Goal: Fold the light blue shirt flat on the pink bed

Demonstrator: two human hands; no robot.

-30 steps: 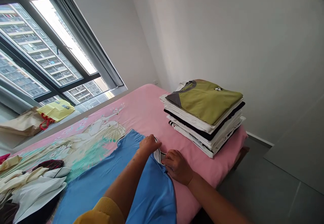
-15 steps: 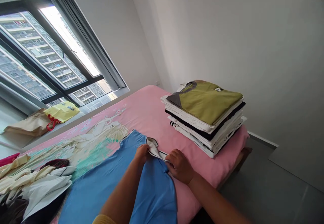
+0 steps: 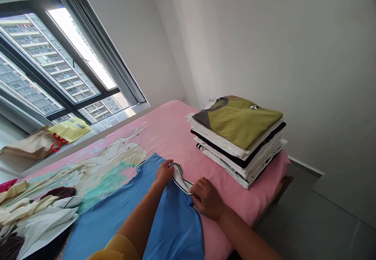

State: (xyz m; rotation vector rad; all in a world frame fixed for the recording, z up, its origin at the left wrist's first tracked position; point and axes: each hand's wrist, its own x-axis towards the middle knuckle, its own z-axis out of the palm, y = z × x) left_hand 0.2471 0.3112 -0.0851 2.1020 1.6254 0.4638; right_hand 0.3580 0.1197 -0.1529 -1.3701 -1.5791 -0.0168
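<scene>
A blue shirt (image 3: 176, 228) with a white, dark-edged collar (image 3: 179, 179) lies spread on the pink bedsheet (image 3: 173, 119). My left hand (image 3: 164, 172) has its fingers closed on the collar's left part. At the other end of the collar, my right hand (image 3: 205, 197) pinches the white band near the shirt's right shoulder. Between the two hands the collar sags in a curve. Part of the shirt's middle is hidden under my left forearm.
A tall stack of folded shirts (image 3: 243, 122), olive one on top, stands at the bed's right corner. Loose clothes (image 3: 47, 220) lie in a heap at left. A yellow bag (image 3: 70, 130) and a brown paper bag (image 3: 32, 144) rest by the window.
My left hand has shifted slightly up along the collar, and more of the collar's white band shows between my hands. My right hand keeps its pinch, slightly lower in view.
</scene>
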